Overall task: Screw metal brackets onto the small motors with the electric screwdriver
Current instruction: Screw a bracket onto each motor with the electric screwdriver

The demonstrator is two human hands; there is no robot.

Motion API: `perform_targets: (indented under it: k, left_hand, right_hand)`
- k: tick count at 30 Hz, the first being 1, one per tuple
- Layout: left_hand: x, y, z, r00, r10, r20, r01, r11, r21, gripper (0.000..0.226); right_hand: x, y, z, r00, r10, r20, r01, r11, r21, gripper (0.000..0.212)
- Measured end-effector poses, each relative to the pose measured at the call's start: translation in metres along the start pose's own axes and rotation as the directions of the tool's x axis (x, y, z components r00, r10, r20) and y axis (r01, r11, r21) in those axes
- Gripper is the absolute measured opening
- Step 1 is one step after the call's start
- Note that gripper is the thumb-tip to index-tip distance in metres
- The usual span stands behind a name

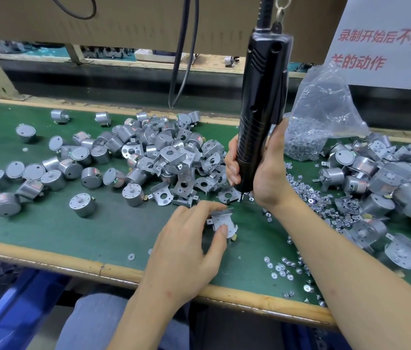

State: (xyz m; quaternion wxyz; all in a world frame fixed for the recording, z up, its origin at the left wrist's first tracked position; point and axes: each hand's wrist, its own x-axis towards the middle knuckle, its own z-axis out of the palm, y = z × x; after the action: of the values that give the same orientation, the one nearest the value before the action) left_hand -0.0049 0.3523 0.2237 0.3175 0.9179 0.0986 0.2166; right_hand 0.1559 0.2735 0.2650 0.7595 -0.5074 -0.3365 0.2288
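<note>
1. Our right hand (262,173) is wrapped round the lower barrel of the black electric screwdriver (262,97), fingers curled on the far side and thumb up along the near side.
2. The screwdriver stands nearly upright. Its bit is down near the tabletop (73,236), among loose brackets just beyond the motor we are working on, and does not touch that motor.
3. Our left hand (186,243) rests low on the tabletop and pinches a metal bracket (221,218) that sits over a small motor (232,237). The thumb tip presses on the bracket's top face and the forefinger reaches along its far edge.
4. Left of and behind the hands lies a heap of bare motors and brackets (164,152). Some motors carry reddish labels, too small for us to read.
5. To the right, loose screws (308,198) are scattered over the green surface, and a clear plastic bag (318,117) holding more of them slumps behind our right hand.
6. Farther right is a pile of motors with brackets (381,178).
7. The screwdriver hangs from a metal hook (281,8) and a black cable; two more dark cables (184,59) droop in front of a cardboard panel (123,16).
8. A white sign (386,41) at upper right bears red Chinese writing, cut off by the edge: we read 录制开始后不得 and, below it, 的动作.
9. Below the tabletop's wooden edge, at lower left, is a blue crate (10,311).
</note>
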Motion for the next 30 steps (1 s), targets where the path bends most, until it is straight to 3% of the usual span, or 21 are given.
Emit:
perform_targets:
  k: [13,30]
  left_hand:
    - [0.0001,-0.0002,-0.0002,1.000,0.010,-0.006,-0.010,1.000,0.008,0.030]
    - [-0.0009,-0.0014,0.0000,1.000,0.010,0.011,-0.010,1.000,0.010,0.034]
  right_hand:
    - [-0.0034,-0.0086,0.0032,0.984,0.040,0.176,-0.055,0.995,0.084,0.080]
    - [-0.0037,-0.0078,0.0041,0.987,0.050,0.150,-0.062,0.995,0.076,0.082]
